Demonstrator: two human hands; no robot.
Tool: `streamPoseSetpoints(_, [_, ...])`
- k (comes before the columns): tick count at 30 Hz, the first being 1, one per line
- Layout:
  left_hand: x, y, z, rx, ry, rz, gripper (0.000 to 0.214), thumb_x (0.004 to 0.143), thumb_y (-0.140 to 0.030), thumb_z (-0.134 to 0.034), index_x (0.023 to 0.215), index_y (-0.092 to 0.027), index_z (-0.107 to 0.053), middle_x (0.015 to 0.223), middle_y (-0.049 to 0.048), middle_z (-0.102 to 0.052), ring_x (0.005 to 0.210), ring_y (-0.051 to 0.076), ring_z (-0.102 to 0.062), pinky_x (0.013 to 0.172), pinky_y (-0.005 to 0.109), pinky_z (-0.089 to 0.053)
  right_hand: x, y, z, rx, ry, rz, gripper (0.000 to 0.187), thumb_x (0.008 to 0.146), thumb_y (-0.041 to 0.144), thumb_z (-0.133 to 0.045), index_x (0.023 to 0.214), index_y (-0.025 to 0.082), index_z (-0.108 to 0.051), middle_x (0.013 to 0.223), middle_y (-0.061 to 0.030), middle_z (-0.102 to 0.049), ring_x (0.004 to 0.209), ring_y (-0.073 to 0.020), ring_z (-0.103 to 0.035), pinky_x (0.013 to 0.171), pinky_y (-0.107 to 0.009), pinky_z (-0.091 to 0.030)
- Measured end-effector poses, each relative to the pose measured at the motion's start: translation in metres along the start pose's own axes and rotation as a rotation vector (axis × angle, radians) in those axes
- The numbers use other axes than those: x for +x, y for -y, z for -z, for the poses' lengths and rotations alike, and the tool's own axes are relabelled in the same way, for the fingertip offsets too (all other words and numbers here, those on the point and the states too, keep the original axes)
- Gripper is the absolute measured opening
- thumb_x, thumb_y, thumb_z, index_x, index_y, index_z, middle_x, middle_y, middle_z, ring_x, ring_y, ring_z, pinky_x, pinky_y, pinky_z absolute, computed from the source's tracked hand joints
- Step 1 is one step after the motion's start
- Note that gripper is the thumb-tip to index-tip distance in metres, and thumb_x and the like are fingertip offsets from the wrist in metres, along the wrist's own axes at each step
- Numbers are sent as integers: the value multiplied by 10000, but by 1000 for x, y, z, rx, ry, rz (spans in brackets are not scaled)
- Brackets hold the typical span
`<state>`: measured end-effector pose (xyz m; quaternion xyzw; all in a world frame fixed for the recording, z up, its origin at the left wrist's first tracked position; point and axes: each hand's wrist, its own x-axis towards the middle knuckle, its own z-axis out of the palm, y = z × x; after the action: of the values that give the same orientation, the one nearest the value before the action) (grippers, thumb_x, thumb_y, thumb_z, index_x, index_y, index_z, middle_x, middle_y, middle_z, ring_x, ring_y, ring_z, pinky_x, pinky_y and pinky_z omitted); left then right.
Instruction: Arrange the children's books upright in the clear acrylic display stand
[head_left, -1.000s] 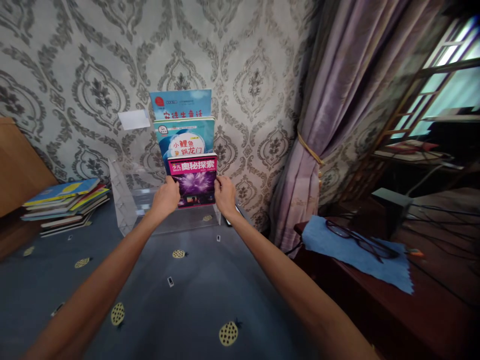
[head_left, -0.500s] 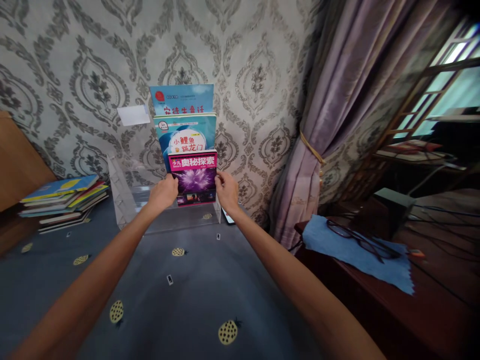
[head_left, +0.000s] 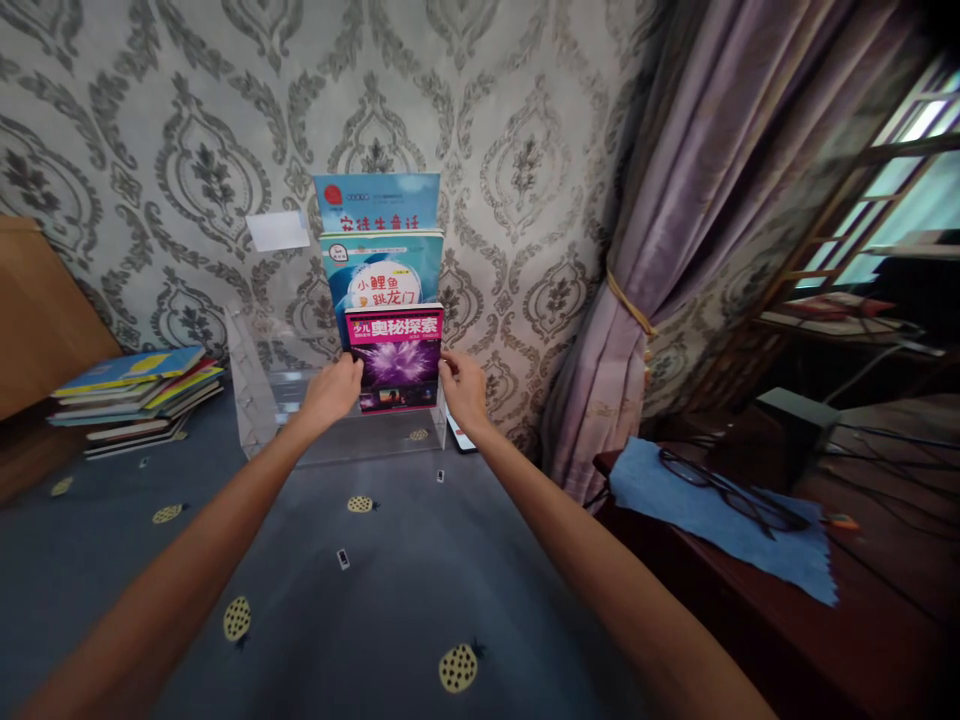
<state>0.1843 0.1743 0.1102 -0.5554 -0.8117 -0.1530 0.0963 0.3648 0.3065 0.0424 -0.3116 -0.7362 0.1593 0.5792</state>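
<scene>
A purple and pink book (head_left: 399, 362) stands upright at the front of a clear tiered rack (head_left: 360, 440). My left hand (head_left: 334, 388) is closed on the book's left edge, and my right hand (head_left: 463, 388) pinches its right edge. Behind it, one tier higher, rises a light blue book with a round white title patch (head_left: 384, 282). Another blue book (head_left: 379, 200) with red lettering is at the back, its lower part covered by the ones in front. The rack's left portion holds no books.
To the left lies a stack of books (head_left: 139, 385) beside a brown board (head_left: 52, 310). A white card (head_left: 277, 231) shows at the rack's upper left. Behind my right hand a phone (head_left: 460, 436) is partly hidden. Glasses (head_left: 731, 490) rest on a blue cloth (head_left: 637, 490) at right.
The whole view has shifted slightly, so things appear a little further right. Both hands keep their hold on the purple and pink book, which stays at the front of the rack.
</scene>
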Motion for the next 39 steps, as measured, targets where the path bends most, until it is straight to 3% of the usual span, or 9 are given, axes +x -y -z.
streamPoseSetpoints(20, [-8, 8, -7, -85, -6, -47, 366, 1034, -354, -292, 1252, -139, -491, 1161, 201, -698, 1097, 338, -675, 893, 426, -506, -11, 7, 10, 16, 34, -34, 293, 911, 328, -491, 1048, 171, -698, 1023, -123, -738, 930, -257, -672, 875, -400, -514])
streamPoseSetpoints(26, [-18, 20, -20, -106, -68, -117, 398, 1011, -309, -362, 1340, -99, -436, 1221, 207, -668, 1157, 320, -640, 956, 441, -493, -33, 16, 15, 65, 18, -113, 295, 889, 325, -499, 1102, 162, -620, 957, -121, -717, 869, -262, -674, 858, -423, -527])
streamPoseSetpoints(29, [-37, 36, -35, -60, -190, -240, 432, 978, -263, -413, 1361, -65, -432, 1313, 229, -617, 1271, 315, -563, 1050, 468, -442, -58, 24, 14, 153, 76, -176, 274, 904, 372, -483, 1056, 172, -593, 929, -113, -699, 828, -249, -673, 776, -384, -539])
streamPoseSetpoints(34, [-75, 80, -51, 69, -221, -350, 456, 984, -227, -397, 1425, -113, -405, 1521, 192, -460, 1466, 284, -352, 1160, 528, -321, -109, 46, 3, 218, 407, -161, 259, 908, 381, -485, 1022, 192, -620, 876, -74, -700, 770, -221, -669, 689, -328, -520])
streamPoseSetpoints(37, [-86, 120, -43, 107, -213, -348, 392, 979, -216, -402, 1350, -129, -496, 1418, 165, -565, 1389, 255, -450, 1139, 457, -366, -135, 61, -4, 235, 627, -149, 271, 917, 366, -479, 1045, 203, -653, 861, -60, -715, 788, -215, -676, 730, -329, -524])
streamPoseSetpoints(39, [-85, 152, -31, 143, -227, -259, 337, 970, -217, -414, 1266, -155, -561, 1302, 134, -637, 1279, 240, -537, 1099, 401, -407, -148, 68, -8, 242, 712, -168, 300, 925, 380, -466, 1061, 201, -664, 896, -69, -726, 806, -219, -681, 754, -342, -528])
